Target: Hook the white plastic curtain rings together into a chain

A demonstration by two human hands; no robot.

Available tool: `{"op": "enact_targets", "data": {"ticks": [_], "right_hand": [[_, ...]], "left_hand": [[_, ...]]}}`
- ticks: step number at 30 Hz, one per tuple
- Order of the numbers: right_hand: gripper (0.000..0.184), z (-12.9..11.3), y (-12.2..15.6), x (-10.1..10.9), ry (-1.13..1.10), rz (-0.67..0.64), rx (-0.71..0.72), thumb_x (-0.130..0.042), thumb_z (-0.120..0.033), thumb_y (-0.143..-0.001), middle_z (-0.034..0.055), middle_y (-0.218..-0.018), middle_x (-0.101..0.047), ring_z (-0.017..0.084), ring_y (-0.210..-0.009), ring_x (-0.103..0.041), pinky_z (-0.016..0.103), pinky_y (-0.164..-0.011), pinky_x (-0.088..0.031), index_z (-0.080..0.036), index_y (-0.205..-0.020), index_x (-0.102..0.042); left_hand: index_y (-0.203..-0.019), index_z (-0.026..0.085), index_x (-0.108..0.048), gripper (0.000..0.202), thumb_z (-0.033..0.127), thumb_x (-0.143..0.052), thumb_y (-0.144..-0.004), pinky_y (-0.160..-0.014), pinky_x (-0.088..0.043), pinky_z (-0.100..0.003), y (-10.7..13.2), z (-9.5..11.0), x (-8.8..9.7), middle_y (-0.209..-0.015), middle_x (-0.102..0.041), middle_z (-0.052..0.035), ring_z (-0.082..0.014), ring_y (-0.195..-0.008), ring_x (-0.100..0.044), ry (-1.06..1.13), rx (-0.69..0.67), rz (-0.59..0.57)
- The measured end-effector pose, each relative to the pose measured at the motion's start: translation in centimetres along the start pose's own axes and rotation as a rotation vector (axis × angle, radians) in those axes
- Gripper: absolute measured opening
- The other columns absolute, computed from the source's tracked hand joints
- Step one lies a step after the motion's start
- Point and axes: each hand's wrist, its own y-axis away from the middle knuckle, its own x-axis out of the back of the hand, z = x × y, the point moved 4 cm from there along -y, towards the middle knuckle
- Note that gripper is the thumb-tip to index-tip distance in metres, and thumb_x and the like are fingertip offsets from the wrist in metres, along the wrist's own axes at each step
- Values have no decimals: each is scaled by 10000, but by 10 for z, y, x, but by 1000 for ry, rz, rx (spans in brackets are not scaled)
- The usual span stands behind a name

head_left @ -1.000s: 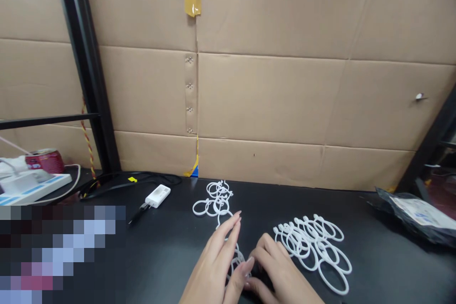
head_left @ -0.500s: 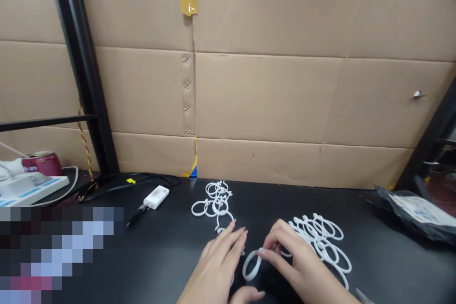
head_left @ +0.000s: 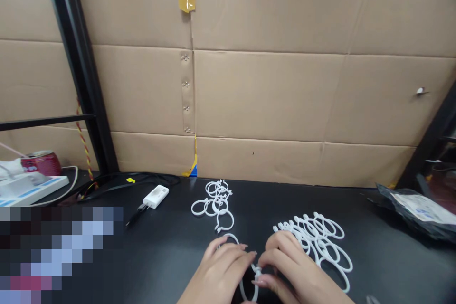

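Note:
My left hand [head_left: 223, 270] and my right hand [head_left: 290, 268] meet low in the middle of the black table [head_left: 171, 251]. Both pinch one white plastic ring [head_left: 249, 285] at its clasp, fingertips almost touching. A chain of linked white rings [head_left: 215, 204] runs from just beyond my left fingers toward the cardboard wall. A loose pile of white rings [head_left: 320, 242] lies directly right of my right hand, partly hidden by its knuckles.
A cardboard wall [head_left: 270, 95] closes the back. A white adapter [head_left: 156, 195] with black cables lies left of centre. Further left stand a red can [head_left: 41, 162] and a white power strip [head_left: 33, 186]. A dark plastic bag [head_left: 415, 209] lies at the right edge. A black post [head_left: 80, 71] rises at left.
My left fingers have curled in from lying flat and closed on the ring. Both hands drew together and slightly nearer to me, with the ring now between them.

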Motion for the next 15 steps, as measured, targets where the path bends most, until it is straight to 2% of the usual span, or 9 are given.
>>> {"op": "enact_targets", "data": {"ticks": [3,6,8,12,15], "right_hand": [[40,-1,1,2,131,3,47,-622,-204,-865,33,-835,-627,199,-752,-544,354,-739,-487,-199,-852,-584],[145,-3,2,-1,282,18,157,-531,-227,-909,29,-731,-615,194,-668,-525,369,-712,-458,-192,-775,-572],[239,-6,2,-4,334,60,226,-434,-208,-939,27,-674,-595,182,-619,-506,355,-679,-441,-190,-738,-562],[392,-10,0,-9,417,139,292,-319,-174,-959,1,-583,-546,149,-534,-445,317,-628,-394,-206,-621,-514],[455,-14,-1,-12,492,172,331,-282,-142,-966,-21,-530,-516,134,-487,-400,316,-622,-349,-210,-568,-490]], "left_hand": [[-1127,124,-599,354,353,-630,-858,-809,-587,-412,-3,5,12,-1001,-736,-123,-255,-901,-714,-7,26,85],[-1131,128,-597,337,318,-635,-856,-767,-601,-327,-1,7,15,-988,-729,-116,-230,-885,-707,3,25,148],[-1114,130,-604,318,319,-633,-860,-770,-597,-309,0,9,15,-965,-730,-100,-220,-869,-706,-11,-6,167],[-1094,150,-618,283,358,-523,-927,-815,-572,-316,2,9,7,-932,-725,-73,-198,-846,-691,9,-16,227],[-1059,175,-629,403,439,-334,-987,-831,-552,-347,7,4,-6,-902,-712,-69,-194,-821,-672,65,52,298]]}}
